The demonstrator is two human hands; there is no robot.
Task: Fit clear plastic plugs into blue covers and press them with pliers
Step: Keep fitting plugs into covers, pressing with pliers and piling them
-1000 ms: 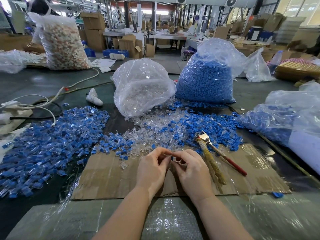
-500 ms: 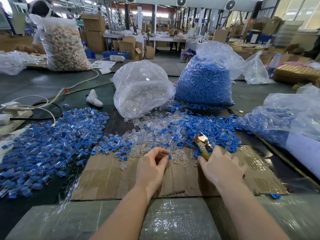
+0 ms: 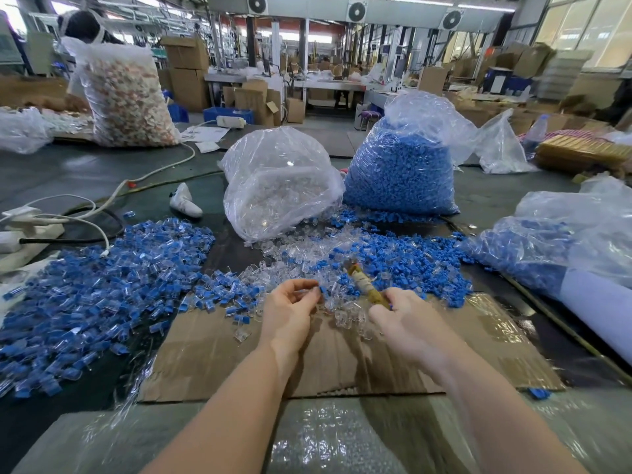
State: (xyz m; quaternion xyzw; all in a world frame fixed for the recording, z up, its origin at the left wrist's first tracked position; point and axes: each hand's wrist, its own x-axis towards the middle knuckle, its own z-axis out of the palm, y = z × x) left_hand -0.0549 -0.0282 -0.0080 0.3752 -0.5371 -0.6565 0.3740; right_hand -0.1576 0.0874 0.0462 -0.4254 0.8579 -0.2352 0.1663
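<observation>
Left hand [image 3: 290, 313] pinches a blue cover [image 3: 322, 289] at its fingertips, over the cardboard [image 3: 212, 354]. Right hand [image 3: 407, 323] grips the pliers [image 3: 364, 283] by the handles (motion-blurred), nose over loose clear plugs [image 3: 294, 258] and blue covers.

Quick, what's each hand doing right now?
Left hand: pinching a small blue-and-clear piece.
Right hand: gripping the pliers by the handles.
</observation>
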